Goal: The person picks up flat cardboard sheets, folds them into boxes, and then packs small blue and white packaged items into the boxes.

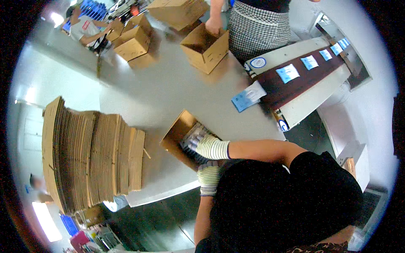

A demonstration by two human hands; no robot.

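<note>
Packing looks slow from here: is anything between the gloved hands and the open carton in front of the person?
Nothing visible. The right hand already reaches inside the open carton, and the left hand is at its near edge.

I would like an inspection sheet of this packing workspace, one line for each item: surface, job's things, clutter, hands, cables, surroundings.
Surface: grey table, bare in the middle.
Job's things: open cardboard box at the near edge, lying tilted, with pale packets inside; what they are cannot be told.
Clutter: tall stack of flat cardboard boxes on the left; blue-and-white pouch at the end of the conveyor belt, which carries more pouches.
Hands: right hand, gloved, reaches into the box; left hand, gloved, is at the box's near side; its grip is hidden.
Cables: nothing seen.
Surroundings: a co-worker in a checked apron at another open box; more boxes and another person far left.
</note>
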